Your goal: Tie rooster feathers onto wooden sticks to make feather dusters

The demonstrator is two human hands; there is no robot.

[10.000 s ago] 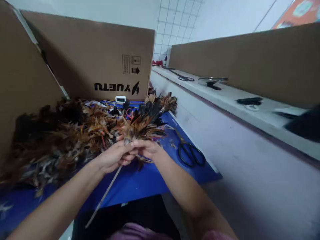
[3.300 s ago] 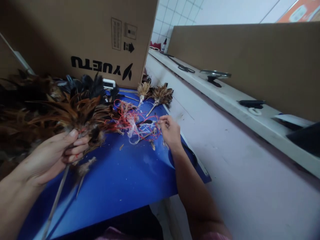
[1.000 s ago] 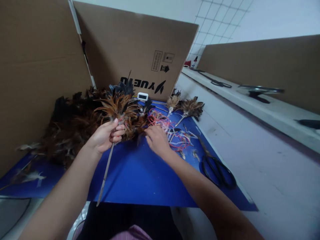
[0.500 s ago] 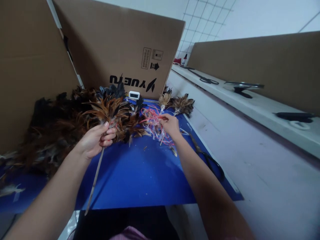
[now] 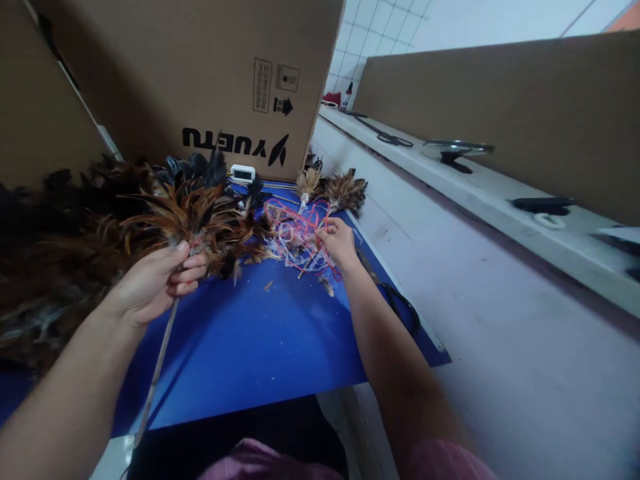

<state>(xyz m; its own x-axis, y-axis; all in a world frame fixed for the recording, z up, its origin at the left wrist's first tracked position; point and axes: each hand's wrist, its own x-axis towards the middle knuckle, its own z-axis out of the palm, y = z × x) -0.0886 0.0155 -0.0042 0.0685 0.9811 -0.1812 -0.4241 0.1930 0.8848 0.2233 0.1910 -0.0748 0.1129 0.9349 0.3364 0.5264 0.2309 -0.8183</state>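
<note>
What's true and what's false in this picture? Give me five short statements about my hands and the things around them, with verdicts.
1. Your left hand grips a brown-feathered duster with a thin, straight stick. True.
2. Your right hand holds black-handled scissors. False: its fingertips are at a tangle of pink and clear plastic strings.
3. A small white device with a dark screen stands before a brown cardboard box. True.
4. The smooth, flat tabletop is green. False: it is blue.
5. A tan feather bundle lies nearer to you than the tangle. False: it lies beyond it.
</note>
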